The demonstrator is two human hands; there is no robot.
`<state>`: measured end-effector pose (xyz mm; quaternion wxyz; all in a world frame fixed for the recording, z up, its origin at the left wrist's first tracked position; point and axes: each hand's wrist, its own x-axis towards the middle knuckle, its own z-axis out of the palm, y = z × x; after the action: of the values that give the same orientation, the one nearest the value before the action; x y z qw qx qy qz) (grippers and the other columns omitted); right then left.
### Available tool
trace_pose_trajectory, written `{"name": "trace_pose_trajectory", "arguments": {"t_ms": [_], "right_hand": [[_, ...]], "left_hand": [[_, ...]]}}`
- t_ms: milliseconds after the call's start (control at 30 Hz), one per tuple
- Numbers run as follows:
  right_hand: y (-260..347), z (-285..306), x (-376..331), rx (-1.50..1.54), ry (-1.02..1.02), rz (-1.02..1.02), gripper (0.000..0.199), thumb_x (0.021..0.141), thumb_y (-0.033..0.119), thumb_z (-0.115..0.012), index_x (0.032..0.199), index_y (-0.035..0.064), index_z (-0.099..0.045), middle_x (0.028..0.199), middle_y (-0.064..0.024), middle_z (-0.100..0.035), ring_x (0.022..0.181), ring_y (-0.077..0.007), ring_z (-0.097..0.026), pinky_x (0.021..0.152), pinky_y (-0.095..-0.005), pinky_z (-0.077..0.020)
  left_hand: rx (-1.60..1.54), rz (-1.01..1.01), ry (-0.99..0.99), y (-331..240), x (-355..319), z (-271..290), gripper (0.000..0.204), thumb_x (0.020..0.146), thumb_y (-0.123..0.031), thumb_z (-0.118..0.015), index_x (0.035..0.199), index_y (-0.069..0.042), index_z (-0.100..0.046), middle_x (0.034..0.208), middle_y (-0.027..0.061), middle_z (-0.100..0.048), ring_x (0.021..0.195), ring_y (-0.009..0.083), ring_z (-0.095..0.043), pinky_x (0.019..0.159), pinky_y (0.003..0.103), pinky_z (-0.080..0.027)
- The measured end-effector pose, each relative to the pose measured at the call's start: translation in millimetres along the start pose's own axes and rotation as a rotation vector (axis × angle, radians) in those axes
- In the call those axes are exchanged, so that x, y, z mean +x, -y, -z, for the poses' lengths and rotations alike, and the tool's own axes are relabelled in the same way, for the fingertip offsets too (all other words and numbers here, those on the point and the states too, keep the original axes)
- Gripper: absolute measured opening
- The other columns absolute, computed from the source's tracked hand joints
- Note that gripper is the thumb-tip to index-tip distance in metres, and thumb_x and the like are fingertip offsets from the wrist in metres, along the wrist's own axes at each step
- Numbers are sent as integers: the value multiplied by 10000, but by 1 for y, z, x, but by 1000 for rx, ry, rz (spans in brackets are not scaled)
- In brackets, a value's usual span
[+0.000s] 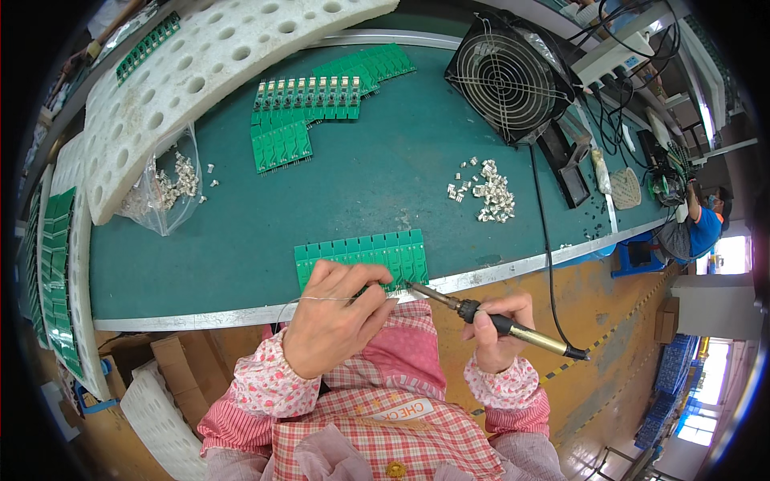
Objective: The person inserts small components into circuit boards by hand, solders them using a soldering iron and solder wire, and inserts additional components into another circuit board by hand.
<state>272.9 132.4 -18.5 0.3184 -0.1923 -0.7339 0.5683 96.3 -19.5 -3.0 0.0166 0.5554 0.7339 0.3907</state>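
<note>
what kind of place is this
Most likely an electronics assembly workshop: a soldering iron in the right hand, rows of green circuit boards on the green bench, and a fume fan.

soldering iron (497,322), green boards (362,255), fan (510,78)

Green-topped workbench (241,240), orange floor (609,321), bright window (698,425) at lower right.

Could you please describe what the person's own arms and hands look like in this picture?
Both hands, the left hand and the right hand, are bare, with no gloves. Each forearm wears a white sleeve cover with small pink flowers and a pink striped elastic cuff, over a pink checked apron.
</note>
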Motion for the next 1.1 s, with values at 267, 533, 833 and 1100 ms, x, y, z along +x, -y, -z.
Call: {"name": "trace_pose_trajectory", "arguments": {"t_ms": [267,533,833,1100], "right_hand": [[1,-1,0,83,-45,7,216,823,39,-635,921,0,-447,715,-122,-615,545,-108,-594,489,-221,-486],[2,-12,1,104,-4,-16,208,823,39,-645,926,-5,-469,714,-119,-630,536,-107,-598,477,-220,-486],[0,-14,-1,128,9,-40,193,821,27,-642,914,-3,-476,700,-114,-632,544,-103,-608,471,-216,-488],[5,-16,2,116,11,-65,186,827,26,-632,899,-1,-463,685,-109,-634,537,-96,-600,477,-219,-486]], "left_hand": [[28,-46,-5,1,-4,12,181,709,-77,-713,755,-57,-539,949,33,-589,783,191,-567,778,349,-396],[48,-41,22,5,-6,14,185,710,-88,-716,755,-58,-538,961,31,-588,805,188,-568,775,358,-393],[51,-27,31,4,-6,11,161,725,-90,-701,755,-60,-545,962,33,-583,813,193,-561,765,350,-384],[24,-22,18,7,-7,10,163,719,-82,-703,757,-59,-547,968,35,-580,814,197,-556,753,349,-380]]}}
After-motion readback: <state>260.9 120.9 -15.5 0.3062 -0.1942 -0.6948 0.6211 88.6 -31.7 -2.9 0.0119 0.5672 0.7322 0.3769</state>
